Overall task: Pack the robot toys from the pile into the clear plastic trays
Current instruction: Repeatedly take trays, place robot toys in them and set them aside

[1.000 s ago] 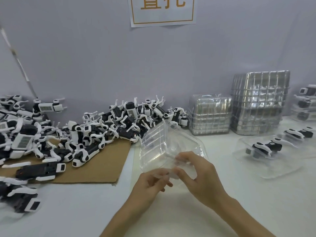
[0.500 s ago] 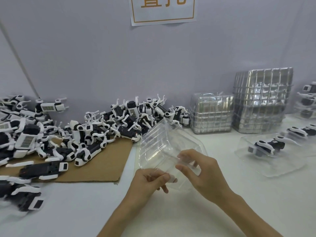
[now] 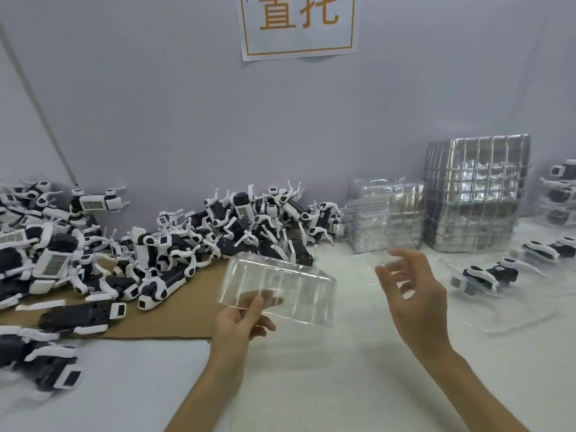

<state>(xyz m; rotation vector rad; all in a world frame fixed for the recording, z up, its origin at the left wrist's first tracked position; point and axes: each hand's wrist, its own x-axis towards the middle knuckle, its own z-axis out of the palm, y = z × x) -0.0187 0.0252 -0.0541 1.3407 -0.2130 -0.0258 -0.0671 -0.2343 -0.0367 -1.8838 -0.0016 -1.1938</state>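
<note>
My left hand (image 3: 240, 322) pinches the near edge of a clear plastic tray (image 3: 280, 288) and holds it above the white table, tilted, with nothing in it. My right hand (image 3: 414, 294) is raised to the right of it, its fingers curled round the lower edge of a second clear tray (image 3: 405, 213), which is blurred and stands upright in front of the tray stacks. The pile of black-and-white robot toys (image 3: 237, 232) lies at the left and centre back, partly on brown cardboard (image 3: 187, 310).
A low stack (image 3: 364, 226) and a tall stack (image 3: 473, 194) of clear trays stand by the wall at the right. Trays with a robot toy in each (image 3: 486, 275) lie at the far right. More toys lie near the left edge (image 3: 46, 366).
The two nested trays have come apart. My left hand has kept one and lowered it flatter, while my right hand has pulled the other away to the right and upward.
</note>
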